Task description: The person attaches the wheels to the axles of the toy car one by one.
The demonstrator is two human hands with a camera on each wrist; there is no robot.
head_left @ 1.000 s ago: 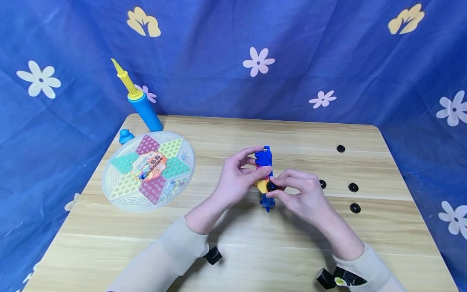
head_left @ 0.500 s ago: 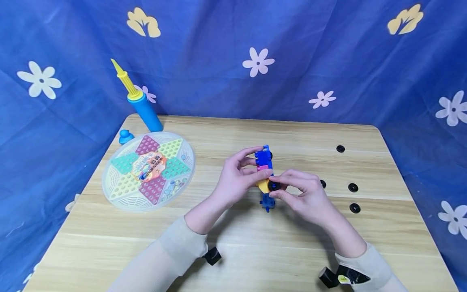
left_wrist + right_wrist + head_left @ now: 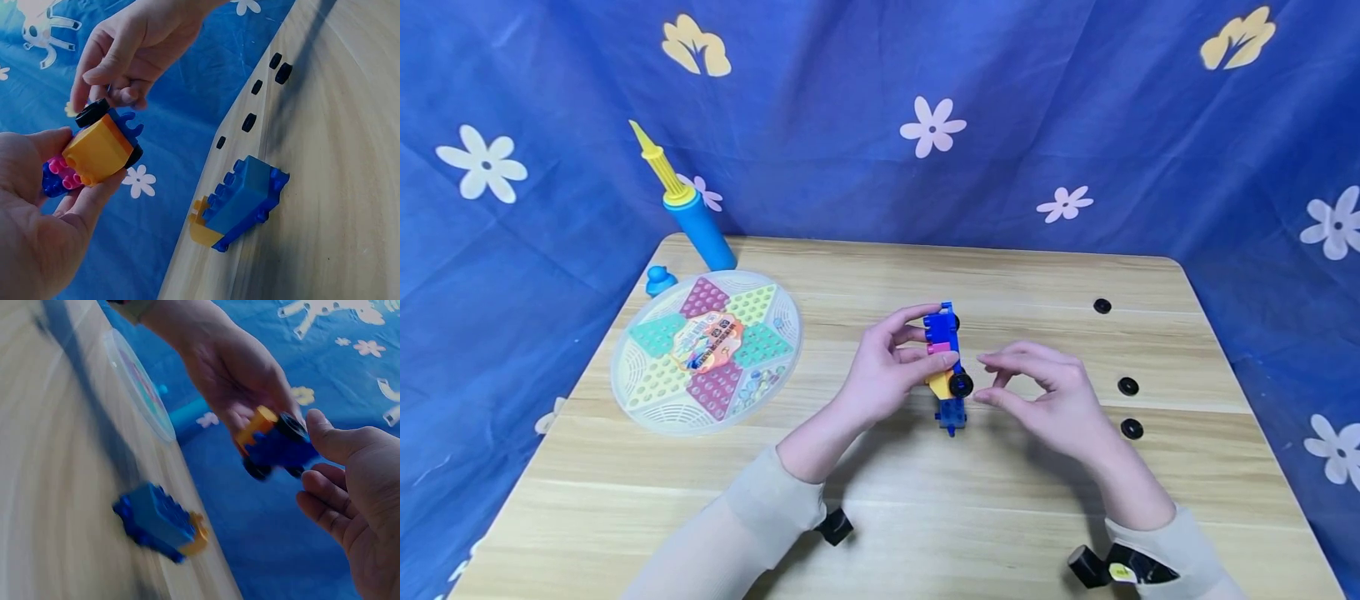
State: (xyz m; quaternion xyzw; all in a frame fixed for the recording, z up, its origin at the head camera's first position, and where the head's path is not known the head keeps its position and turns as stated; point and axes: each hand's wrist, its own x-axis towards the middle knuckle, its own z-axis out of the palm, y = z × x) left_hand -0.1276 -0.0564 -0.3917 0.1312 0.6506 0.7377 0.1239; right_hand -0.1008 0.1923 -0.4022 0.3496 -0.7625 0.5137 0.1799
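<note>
My left hand (image 3: 887, 362) grips a toy block car (image 3: 942, 327) in blue, pink and yellow-orange, thumb on one side and fingers on the other. A black wheel (image 3: 960, 384) sits on its side; in the left wrist view the same wheel (image 3: 92, 113) is at the top of the orange block. Just right of the car, my right hand (image 3: 1048, 396) is apart from it, with fingers bent loosely and nothing between them. A second block car (image 3: 240, 203), blue with an orange end, stands on the table beneath; in the head view the held car partly hides it.
Loose black wheels (image 3: 1128, 386) lie on the wooden table (image 3: 880, 533) to the right. At left are a round Chinese checkers board (image 3: 647, 367), a small blue duck-like toy (image 3: 659, 281) and a blue pump (image 3: 700, 233) with a yellow nozzle. A blue curtain (image 3: 820, 125) hangs behind.
My right hand has let go of the wheel, which stays on the car, and moved a little to the right. It now covers one loose wheel. The left hand keeps its hold.
</note>
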